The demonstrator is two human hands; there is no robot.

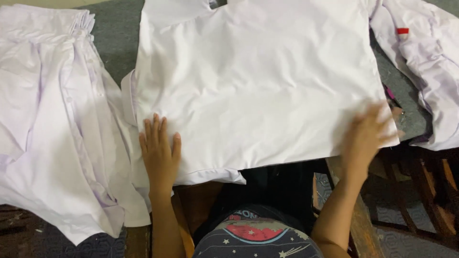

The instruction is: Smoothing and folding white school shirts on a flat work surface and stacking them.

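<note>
1. One white shirt (pixel 258 81) lies flat on the grey table (pixel 117 33); thin, limp cloth, best taken at its hem corners.
2. Left hand (pixel 160 153) rests flat, fingers spread, on its near-left corner.
3. Right hand (pixel 366 136), blurred, open at the near-right edge.
4. Other white garments (pixel 52 119) lie on both sides.

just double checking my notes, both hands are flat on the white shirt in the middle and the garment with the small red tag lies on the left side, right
Not quite. The garment with the small red tag lies on the right side, not the left. The head view shows it. The rest holds: the left hand and the right hand both rest flat on the white shirt in the middle.
</note>
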